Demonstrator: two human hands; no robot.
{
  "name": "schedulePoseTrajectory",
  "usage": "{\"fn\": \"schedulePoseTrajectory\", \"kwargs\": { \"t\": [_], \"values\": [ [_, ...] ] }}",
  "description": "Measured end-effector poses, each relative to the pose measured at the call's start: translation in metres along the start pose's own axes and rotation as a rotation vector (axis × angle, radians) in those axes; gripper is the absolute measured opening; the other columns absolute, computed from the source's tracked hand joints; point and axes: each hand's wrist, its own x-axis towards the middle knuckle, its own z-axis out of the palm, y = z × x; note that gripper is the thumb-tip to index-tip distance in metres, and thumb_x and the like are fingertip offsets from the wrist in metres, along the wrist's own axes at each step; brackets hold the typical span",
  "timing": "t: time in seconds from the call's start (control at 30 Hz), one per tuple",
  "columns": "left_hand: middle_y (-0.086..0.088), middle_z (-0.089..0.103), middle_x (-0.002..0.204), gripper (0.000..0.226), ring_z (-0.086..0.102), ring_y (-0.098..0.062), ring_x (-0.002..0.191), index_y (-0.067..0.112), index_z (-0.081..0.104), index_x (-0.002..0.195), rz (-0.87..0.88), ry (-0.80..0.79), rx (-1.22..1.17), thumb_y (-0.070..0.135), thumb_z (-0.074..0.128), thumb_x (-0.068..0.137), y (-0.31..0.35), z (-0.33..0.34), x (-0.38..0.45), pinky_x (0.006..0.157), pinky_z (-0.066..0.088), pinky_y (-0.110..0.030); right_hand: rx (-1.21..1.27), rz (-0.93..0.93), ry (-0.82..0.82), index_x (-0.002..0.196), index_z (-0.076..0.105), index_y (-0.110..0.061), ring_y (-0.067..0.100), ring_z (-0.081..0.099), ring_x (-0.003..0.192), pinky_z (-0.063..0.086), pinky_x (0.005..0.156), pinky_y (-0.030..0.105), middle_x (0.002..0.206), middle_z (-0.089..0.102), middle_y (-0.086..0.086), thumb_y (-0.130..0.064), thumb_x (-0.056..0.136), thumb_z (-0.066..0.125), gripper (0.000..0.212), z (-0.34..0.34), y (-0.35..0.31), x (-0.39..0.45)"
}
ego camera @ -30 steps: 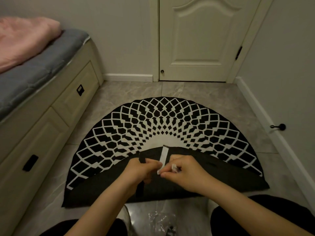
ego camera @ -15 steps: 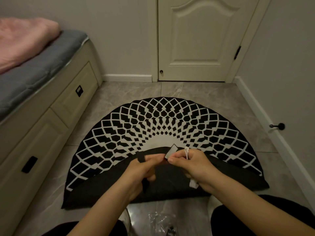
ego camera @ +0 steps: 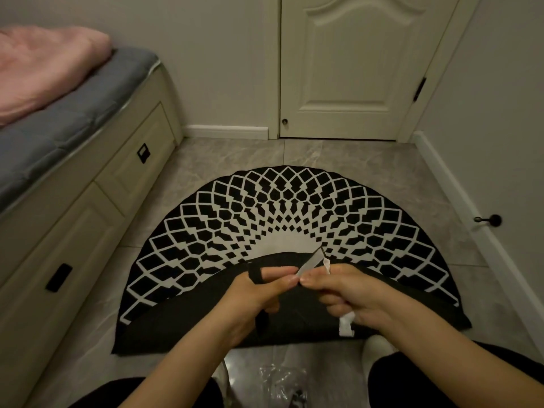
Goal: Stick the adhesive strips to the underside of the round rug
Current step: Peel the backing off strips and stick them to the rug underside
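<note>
At the bottom edge of the frame lies a crumpled clear plastic bag on the grey tiled floor, between the person's dark-clothed knees. Just above it, in the lower middle of the frame, both forearms reach forward over the folded part of the round rug. The near half of the rug is folded back, so its plain black underside faces up here, while the black and white patterned top side fills the centre of the frame. The left hand has a clenched grip on a black strip, which passes over its index finger and comes out again below the palm. The right hand pinches the lower end of a white adhesive strip with thumb and index fingertip, touching the left fingertips; the strip points up and to the right, over the fold line. A white piece hangs under the right palm. At the left of the frame stands a bed with drawers, carrying a grey mattress and a pink blanket. At the upper middle is a closed cream door, and at the right wall a black door stopper.
</note>
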Motion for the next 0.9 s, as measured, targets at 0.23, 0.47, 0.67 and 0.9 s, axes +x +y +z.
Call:
{"fn": "schedulePoseTrajectory", "kwargs": {
  "t": [0.23, 0.47, 0.67, 0.9],
  "values": [
    [0.013, 0.069, 0.095, 0.018, 0.060, 0.005, 0.076, 0.035, 0.069, 0.097, 0.121, -0.016, 0.206, 0.022, 0.066, 0.085, 0.0010, -0.0011, -0.0032, 0.066, 0.042, -0.017, 0.001, 0.069, -0.055, 0.099, 0.064, -0.009, 0.003, 0.029, 0.037, 0.021, 0.032, 0.012, 0.050, 0.042, -0.005, -0.015, 0.079, 0.065, 0.021, -0.0053, 0.0007, 0.0021],
    [0.015, 0.071, 0.096, 0.021, 0.063, 0.006, 0.087, 0.036, 0.068, 0.100, 0.164, -0.022, 0.288, 0.022, 0.067, 0.084, -0.0007, -0.0022, -0.0009, 0.070, 0.051, -0.013, 0.021, 0.116, -0.042, 0.090, 0.064, -0.010, 0.002, 0.028, 0.035, 0.019, 0.031, 0.012, 0.048, 0.039, -0.005, -0.010, 0.086, 0.061, 0.005, -0.0062, 0.0008, 0.0019],
    [0.007, 0.072, 0.095, 0.024, 0.067, -0.010, 0.088, 0.032, 0.068, 0.101, 0.215, -0.009, 0.315, 0.016, 0.069, 0.082, -0.0070, -0.0003, 0.0001, 0.079, 0.054, -0.019, 0.014, 0.141, -0.042, 0.090, 0.065, -0.010, 0.003, 0.027, 0.035, 0.017, 0.033, 0.012, 0.048, 0.040, -0.006, -0.010, 0.087, 0.059, 0.006, -0.0056, -0.0009, 0.0020],
    [0.007, 0.070, 0.091, 0.029, 0.061, 0.002, 0.070, 0.032, 0.066, 0.099, 0.220, 0.060, 0.316, 0.007, 0.066, 0.084, -0.0086, 0.0023, -0.0020, 0.069, 0.052, -0.017, 0.051, 0.130, -0.019, 0.090, 0.063, -0.010, 0.004, 0.028, 0.036, 0.020, 0.031, 0.012, 0.048, 0.039, -0.004, -0.016, 0.082, 0.064, 0.010, -0.0027, -0.0002, 0.0043]
  ]
}}
